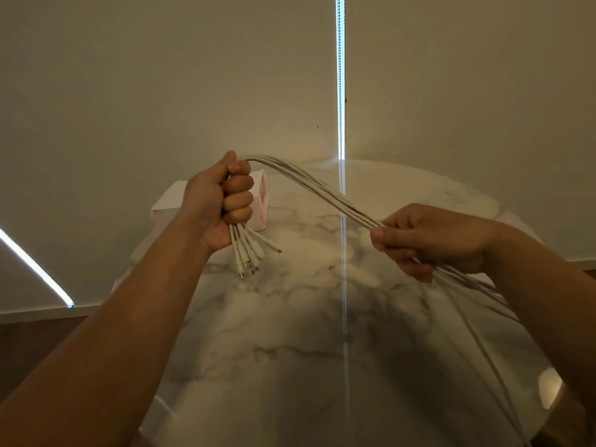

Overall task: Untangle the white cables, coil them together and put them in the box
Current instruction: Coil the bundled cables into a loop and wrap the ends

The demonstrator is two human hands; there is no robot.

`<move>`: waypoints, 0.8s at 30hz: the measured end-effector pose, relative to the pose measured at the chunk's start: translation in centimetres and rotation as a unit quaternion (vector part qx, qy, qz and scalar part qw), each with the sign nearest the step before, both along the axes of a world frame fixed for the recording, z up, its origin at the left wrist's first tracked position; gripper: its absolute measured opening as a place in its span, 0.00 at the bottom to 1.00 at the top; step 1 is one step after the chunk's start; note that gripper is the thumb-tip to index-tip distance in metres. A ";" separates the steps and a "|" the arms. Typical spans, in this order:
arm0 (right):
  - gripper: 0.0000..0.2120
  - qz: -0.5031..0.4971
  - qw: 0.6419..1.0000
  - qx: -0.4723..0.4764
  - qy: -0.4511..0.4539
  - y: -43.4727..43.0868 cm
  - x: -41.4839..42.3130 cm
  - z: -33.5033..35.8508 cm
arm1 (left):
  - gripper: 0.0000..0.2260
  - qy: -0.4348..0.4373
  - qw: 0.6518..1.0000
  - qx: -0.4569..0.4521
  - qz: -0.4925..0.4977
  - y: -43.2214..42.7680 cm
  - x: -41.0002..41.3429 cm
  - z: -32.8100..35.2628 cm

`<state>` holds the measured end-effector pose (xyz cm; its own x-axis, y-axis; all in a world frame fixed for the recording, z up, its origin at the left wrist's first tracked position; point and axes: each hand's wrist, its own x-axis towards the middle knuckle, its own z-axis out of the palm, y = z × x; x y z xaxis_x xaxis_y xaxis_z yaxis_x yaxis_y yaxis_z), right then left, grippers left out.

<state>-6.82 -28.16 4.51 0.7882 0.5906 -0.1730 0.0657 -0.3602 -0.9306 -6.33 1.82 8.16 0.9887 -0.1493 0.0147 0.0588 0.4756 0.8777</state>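
we hold the cables (pixel 351 206) above the table (pixel 290 333), our left hand (pixel 219 201) on the left and our right hand (pixel 429 240) on the right, well apart; the bundle runs from the top of the left fist down and rightward into the right hand, then on past our right wrist toward the table's near right edge; the plug ends (pixel 248 253) hang below the left fist; the box (pixel 262 204) sits on the table's far left part, just behind the left hand; a blind (pixel 161 75) stands behind the table, its cord (pixel 340 75) hanging right of the box
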 end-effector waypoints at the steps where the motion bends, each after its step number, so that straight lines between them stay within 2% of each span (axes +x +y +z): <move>1: 0.15 -0.022 1.000 0.010 0.001 0.2 0.1 -0.1 | 0.19 0.002 1.000 -0.001 -0.001 0.0 0.0 -0.2; 4: 0.14 -0.181 0.973 0.077 -0.122 0.1 1.8 1.6 | 0.19 -0.010 1.000 0.002 -0.012 -0.3 -0.1 -0.3; 6: 0.14 -0.197 0.960 0.101 -0.169 -0.3 2.5 3.1 | 0.20 -0.022 1.000 -0.008 -0.010 -0.3 0.1 0.3; 7: 0.13 -0.163 0.970 0.104 -0.145 -0.5 2.3 3.2 | 0.21 -0.028 0.999 -0.018 -0.006 -0.2 0.3 0.7; 10: 0.16 -0.015 0.997 0.054 0.053 -1.3 0.2 0.6 | 0.23 -0.040 0.999 -0.031 0.010 0.4 1.1 1.8; 12: 0.21 0.005 0.997 0.019 0.079 -2.1 -0.3 -0.9 | 0.21 -0.030 0.999 -0.031 0.020 0.5 1.2 1.5; 14: 0.20 -0.096 0.995 0.022 0.008 -2.6 0.6 -0.6 | 0.19 -0.018 0.999 -0.034 0.024 0.2 1.1 0.5; 16: 0.20 -0.235 0.966 0.054 -0.092 -2.5 1.8 0.4 | 0.19 -0.011 0.999 -0.037 0.008 -0.7 1.0 -0.5; 17: 0.20 -0.272 0.951 0.079 -0.123 -2.2 2.2 0.7 | 0.21 -0.009 0.999 -0.041 -0.005 -1.2 0.9 -0.9; 18: 0.20 -0.285 0.944 0.097 -0.136 -1.8 2.4 0.5 | 0.22 -0.007 0.999 -0.046 -0.017 -1.7 0.7 -1.3; 22: 0.22 -0.222 0.966 0.059 -0.118 -0.6 1.2 -0.7 | 0.23 0.010 0.997 -0.066 -0.033 -3.1 -0.1 -3.2; 24: 0.21 -0.284 0.937 0.095 -0.181 -1.1 1.7 0.8 | 0.22 0.023 0.998 -0.052 -0.039 -3.7 -0.7 -4.2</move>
<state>-5.10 -29.27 5.32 0.9711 0.0511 0.2332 0.2384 -0.2623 -0.9351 -7.02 -1.88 4.00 0.9739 -0.2266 -0.0099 0.1379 0.5570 0.8190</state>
